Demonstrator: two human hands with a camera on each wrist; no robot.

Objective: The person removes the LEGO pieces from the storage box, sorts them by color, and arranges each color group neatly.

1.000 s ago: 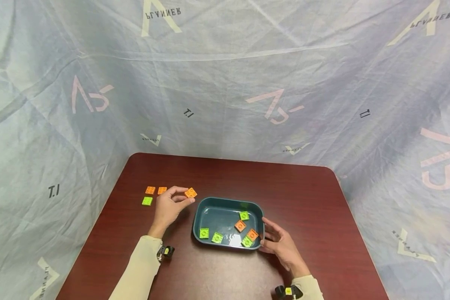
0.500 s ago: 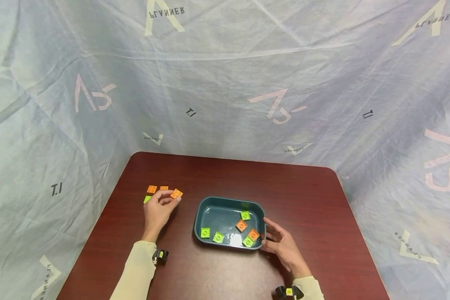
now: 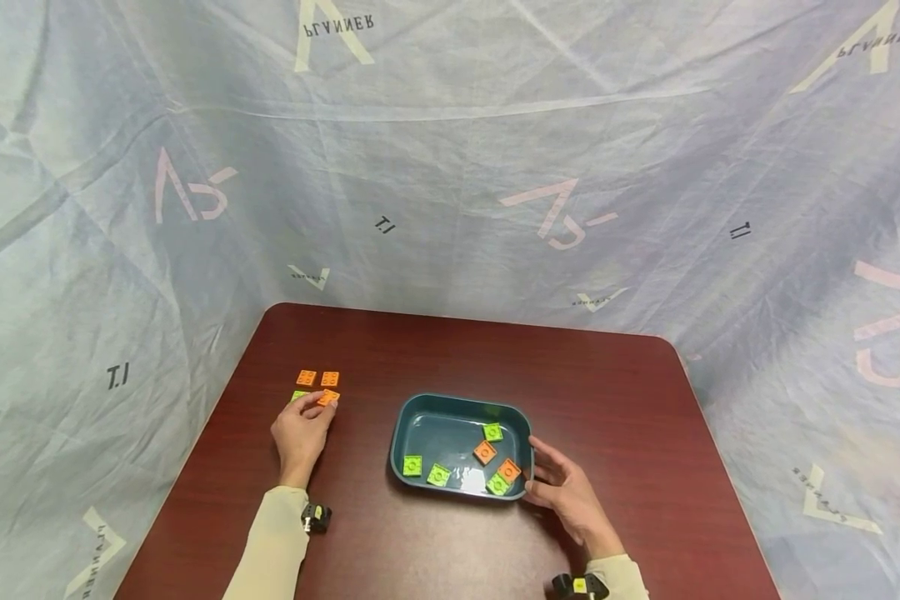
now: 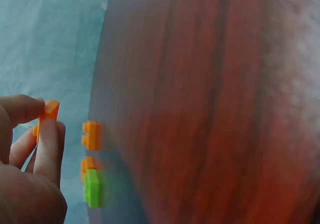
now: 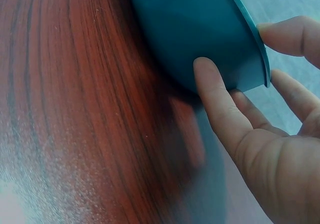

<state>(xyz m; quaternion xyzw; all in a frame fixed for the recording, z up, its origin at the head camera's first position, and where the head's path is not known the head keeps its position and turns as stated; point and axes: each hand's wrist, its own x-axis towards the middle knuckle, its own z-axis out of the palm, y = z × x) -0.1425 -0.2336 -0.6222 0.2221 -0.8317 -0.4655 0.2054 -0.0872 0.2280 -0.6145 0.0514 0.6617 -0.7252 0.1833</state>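
My left hand [image 3: 298, 437] pinches an orange toy brick [image 3: 328, 398] between thumb and fingertips, at the left of the table. In the left wrist view, this held orange brick [image 4: 48, 115] shows edge-on. Close by lie two orange bricks [image 3: 307, 377] and a green brick [image 3: 297, 396], which the hand partly covers in the head view. At the right end of a dark teal tray [image 3: 450, 401], my right hand [image 3: 570, 492] touches the outer wall with thumb and fingers spread. The right wrist view shows the thumb [image 5: 207, 77] flat against the tray wall [image 5: 200, 24].
Inside the tray lie several green bricks [image 3: 412, 466] and two orange bricks [image 3: 484, 452], hollow sides up. The dark red wooden table [image 3: 600, 375] has a grey printed cloth [image 3: 450, 167] hanging behind and at both sides. A black camera strap [image 3: 317, 517] circles each wrist.
My left hand has moved left, away from the tray, carrying the orange brick toward the bricks on the table. My right hand has stayed at the tray's right end.
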